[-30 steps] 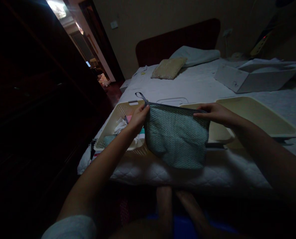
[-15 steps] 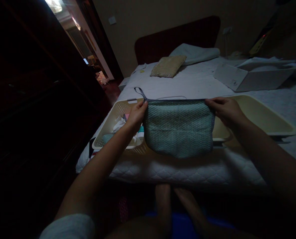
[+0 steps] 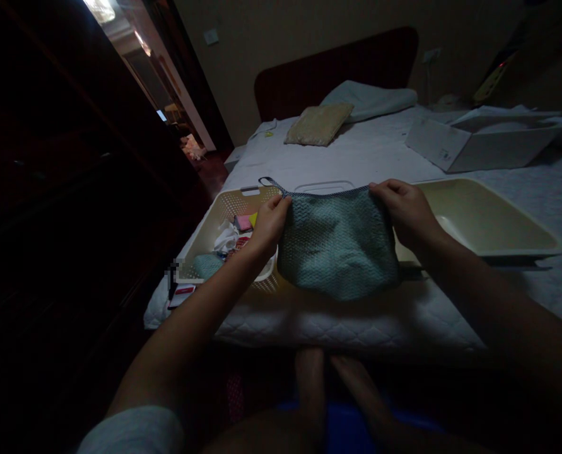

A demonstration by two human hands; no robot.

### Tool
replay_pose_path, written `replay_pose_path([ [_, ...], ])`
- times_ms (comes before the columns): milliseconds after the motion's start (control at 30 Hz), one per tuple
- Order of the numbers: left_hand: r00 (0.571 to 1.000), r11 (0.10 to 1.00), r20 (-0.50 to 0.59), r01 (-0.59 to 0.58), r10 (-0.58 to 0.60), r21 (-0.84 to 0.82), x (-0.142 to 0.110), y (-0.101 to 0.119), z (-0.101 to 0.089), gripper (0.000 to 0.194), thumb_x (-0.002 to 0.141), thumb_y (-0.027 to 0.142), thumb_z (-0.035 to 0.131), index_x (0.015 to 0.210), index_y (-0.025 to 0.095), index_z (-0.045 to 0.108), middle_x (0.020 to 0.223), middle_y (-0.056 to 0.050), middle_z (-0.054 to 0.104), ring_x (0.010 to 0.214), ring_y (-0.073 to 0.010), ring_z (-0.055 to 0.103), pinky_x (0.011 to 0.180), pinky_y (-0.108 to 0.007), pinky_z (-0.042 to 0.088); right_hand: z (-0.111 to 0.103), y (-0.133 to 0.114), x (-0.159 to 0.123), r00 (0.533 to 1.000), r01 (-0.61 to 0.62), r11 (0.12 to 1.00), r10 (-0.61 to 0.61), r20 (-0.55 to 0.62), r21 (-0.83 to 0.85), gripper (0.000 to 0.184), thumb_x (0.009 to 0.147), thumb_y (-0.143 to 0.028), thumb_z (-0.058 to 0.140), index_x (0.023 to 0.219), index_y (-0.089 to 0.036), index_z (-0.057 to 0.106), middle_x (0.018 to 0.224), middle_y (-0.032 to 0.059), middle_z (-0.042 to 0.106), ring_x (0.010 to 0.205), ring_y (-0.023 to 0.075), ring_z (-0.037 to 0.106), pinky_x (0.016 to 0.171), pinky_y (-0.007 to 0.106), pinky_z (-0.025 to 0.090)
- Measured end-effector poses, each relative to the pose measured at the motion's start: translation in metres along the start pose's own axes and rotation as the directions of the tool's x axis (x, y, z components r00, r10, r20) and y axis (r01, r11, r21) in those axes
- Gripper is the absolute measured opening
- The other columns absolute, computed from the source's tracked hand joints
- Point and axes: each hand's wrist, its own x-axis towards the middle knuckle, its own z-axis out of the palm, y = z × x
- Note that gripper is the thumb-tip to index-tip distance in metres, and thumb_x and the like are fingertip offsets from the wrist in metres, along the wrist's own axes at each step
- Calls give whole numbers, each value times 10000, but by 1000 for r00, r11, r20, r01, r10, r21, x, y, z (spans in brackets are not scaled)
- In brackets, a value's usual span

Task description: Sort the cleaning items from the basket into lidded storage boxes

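Observation:
A teal textured cleaning cloth [image 3: 340,246] with a dark patterned edge and a hanging loop hangs between my two hands. My left hand [image 3: 272,221] pinches its upper left corner, just below the loop. At the upper right corner, my right hand [image 3: 406,211] is closed on the edge. Behind the left forearm stands a perforated cream basket [image 3: 200,234] holding a white crumpled item, a pink item, a yellow item and a teal cloth. A shallow cream tray [image 3: 491,217] lies behind my right hand, and the hanging cloth covers part of the space between.
Everything rests on a bed [image 3: 304,165] with white bedding. Farther back lie a beige cushion [image 3: 319,125] and a pale folded blanket [image 3: 368,101]. A white open box [image 3: 493,148] sits at the right. A dark headboard [image 3: 337,66] stands against the wall.
My hands have drawn closer together, the right one moving left and the left one slightly right. The cloth's upper edge now sags and its surface is looser. More of the basket's contents show.

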Motion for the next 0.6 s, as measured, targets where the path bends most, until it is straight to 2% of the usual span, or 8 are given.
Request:
replay_pose_path([
  [200,979,983,150,-152,136,99,-19,3,17,245,842,267,598,632,180,507,617,25,452,641,-110,424,611,-237,326,26,-25,-22,983,18,1000,-22,183,24,194,756,-384,633,748,-196,585,759,39,590,701,155,552,562,266,451],
  [333,962,980,239,-164,134,110,-27,1,20,241,867,271,580,652,176,531,642,13,479,650,-112,438,618,-247,345,37,-19,-25,958,29,992,-63,281,125,204,761,-380,649,811,-183,633,769,34,614,678,140,567,562,263,491],
  [467,951,972,256,-207,174,109,-24,-6,19,214,890,266,548,698,170,554,674,6,519,664,-113,459,633,-252,367,40,-11,-25,941,39,975,-109,320,218,161,786,-331,624,831,-178,639,796,40,647,658,130,593,588,279,530],
  [600,945,971,268,-219,187,97,-19,-12,18,223,890,296,551,702,176,551,675,12,519,670,-114,475,649,-254,384,40,-7,-26,918,170,964,-230,322,204,157,763,-285,659,879,-190,612,779,22,653,701,150,628,663,313,544],
])
